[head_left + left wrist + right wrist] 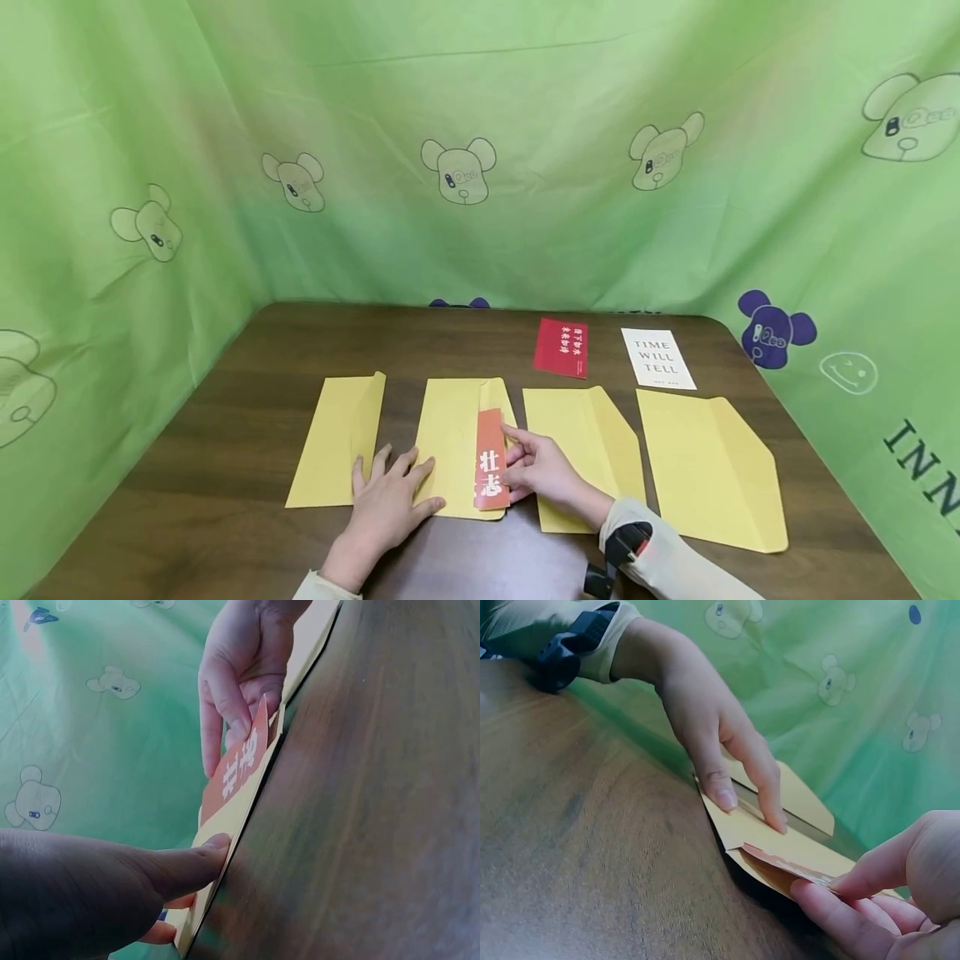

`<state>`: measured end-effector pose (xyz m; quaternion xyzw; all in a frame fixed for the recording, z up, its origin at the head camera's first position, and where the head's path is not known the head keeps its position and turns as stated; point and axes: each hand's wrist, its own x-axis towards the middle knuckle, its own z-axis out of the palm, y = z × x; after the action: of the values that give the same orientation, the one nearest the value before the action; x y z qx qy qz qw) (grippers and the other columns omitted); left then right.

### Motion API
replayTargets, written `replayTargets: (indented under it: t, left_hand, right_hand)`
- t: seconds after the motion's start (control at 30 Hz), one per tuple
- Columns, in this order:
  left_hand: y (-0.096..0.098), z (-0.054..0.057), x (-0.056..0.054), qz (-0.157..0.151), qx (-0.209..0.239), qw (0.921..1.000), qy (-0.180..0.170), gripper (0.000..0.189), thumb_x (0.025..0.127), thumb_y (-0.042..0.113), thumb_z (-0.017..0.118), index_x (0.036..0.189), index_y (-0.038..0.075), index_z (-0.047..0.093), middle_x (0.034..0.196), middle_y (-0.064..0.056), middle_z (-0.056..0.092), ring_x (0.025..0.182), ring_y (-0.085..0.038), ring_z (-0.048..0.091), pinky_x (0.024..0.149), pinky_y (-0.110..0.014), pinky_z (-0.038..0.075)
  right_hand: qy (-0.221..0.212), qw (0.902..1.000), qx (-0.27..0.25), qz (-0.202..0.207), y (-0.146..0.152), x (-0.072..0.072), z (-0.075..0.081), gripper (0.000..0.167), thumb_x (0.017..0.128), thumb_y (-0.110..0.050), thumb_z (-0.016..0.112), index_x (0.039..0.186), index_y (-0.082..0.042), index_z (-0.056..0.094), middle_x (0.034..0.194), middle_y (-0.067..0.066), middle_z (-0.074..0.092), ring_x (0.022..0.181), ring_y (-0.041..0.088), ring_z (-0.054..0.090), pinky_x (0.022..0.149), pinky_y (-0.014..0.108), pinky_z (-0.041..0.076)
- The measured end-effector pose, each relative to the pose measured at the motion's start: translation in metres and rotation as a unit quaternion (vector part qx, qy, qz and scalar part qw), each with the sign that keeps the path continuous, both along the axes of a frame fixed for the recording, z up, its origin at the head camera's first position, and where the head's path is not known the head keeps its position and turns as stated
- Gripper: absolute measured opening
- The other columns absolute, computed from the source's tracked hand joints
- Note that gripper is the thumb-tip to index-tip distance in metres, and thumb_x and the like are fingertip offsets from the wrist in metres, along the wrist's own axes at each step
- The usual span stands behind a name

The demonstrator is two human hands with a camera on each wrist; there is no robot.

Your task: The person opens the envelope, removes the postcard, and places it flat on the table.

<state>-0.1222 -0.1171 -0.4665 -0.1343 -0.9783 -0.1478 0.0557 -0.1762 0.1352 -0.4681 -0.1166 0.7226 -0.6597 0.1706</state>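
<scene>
An orange-red card [491, 458] with large white characters sits partway inside the yellow envelope [450, 417] second from the left; its left part is hidden in the pocket. My right hand [543, 471] pinches the card's right edge between thumb and fingers, over the envelope's unfolded flap. With spread fingers, my left hand [390, 504] rests on the same envelope's left side, its thumb near the front edge. The left wrist view shows the thumb pressing on the paper [214, 844]. In the right wrist view the card [791, 866] slants into the pocket opening.
Another yellow envelope [330, 442] lies to the left, beside my left fingers. Two more, a third envelope [562, 450] and a fourth envelope [682, 467], lie to the right with flaps unfolded. Behind them are a red card [561, 348] and a white card [658, 358]. A green curtain [525, 250] surrounds the table.
</scene>
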Motion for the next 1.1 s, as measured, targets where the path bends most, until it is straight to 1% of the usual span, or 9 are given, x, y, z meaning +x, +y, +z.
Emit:
replayTargets:
  t: [0.2, 0.43, 0.6, 0.77, 1.1]
  left_hand:
    - [0.002, -0.001, -0.001, 0.003, -0.013, 0.9999, 0.0, 0.057, 0.085, 0.053, 0.07, 0.131, 0.019, 0.066, 0.137, -0.01, 0.057, 0.133, -0.046, 0.038, 0.103, -0.075, 0.017]
    - [0.002, -0.001, -0.001, 0.007, -0.019, 0.9998, -0.003, 0.057, 0.085, 0.053, 0.07, 0.131, 0.019, 0.066, 0.137, -0.01, 0.057, 0.134, -0.046, 0.037, 0.104, -0.074, 0.017]
    - [0.001, 0.0, 0.0, 0.01, -0.018, 0.9998, -0.004, 0.057, 0.085, 0.053, 0.07, 0.131, 0.019, 0.066, 0.137, -0.01, 0.057, 0.134, -0.046, 0.038, 0.104, -0.074, 0.017]
    - [0.0, 0.0, 0.001, 0.007, -0.018, 0.9998, 0.003, 0.057, 0.085, 0.053, 0.07, 0.13, 0.019, 0.067, 0.137, -0.01, 0.057, 0.133, -0.046, 0.038, 0.103, -0.074, 0.018]
    - [0.0, 0.002, 0.0, 0.005, -0.022, 0.9997, 0.006, 0.057, 0.085, 0.053, 0.07, 0.13, 0.02, 0.067, 0.137, -0.009, 0.057, 0.133, -0.045, 0.039, 0.103, -0.074, 0.018]
  right_hand:
    - [0.013, 0.9999, 0.006, -0.006, 0.009, -0.001, 0.002, 0.082, 0.075, 0.016, 0.065, 0.148, 0.015, 0.029, 0.09, 0.013, 0.053, 0.07, 0.018, 0.058, 0.055, 0.037, 0.058]
    - [0.007, 0.9998, 0.015, -0.011, 0.023, -0.002, 0.006, 0.083, 0.074, 0.018, 0.064, 0.149, 0.013, 0.029, 0.087, 0.012, 0.054, 0.068, 0.017, 0.058, 0.053, 0.034, 0.057]
    - [0.006, 0.9998, 0.014, -0.01, 0.031, -0.002, 0.01, 0.084, 0.073, 0.017, 0.064, 0.149, 0.012, 0.029, 0.088, 0.013, 0.054, 0.068, 0.017, 0.057, 0.052, 0.037, 0.057]
    - [0.005, 0.9997, 0.019, -0.017, 0.037, -0.001, 0.011, 0.084, 0.074, 0.016, 0.067, 0.149, 0.012, 0.03, 0.089, 0.014, 0.054, 0.067, 0.018, 0.057, 0.053, 0.037, 0.057]
    - [0.024, 0.9988, 0.037, -0.024, 0.049, -0.004, 0.022, 0.082, 0.075, 0.016, 0.066, 0.149, 0.01, 0.032, 0.09, 0.015, 0.055, 0.065, 0.017, 0.058, 0.055, 0.037, 0.058]
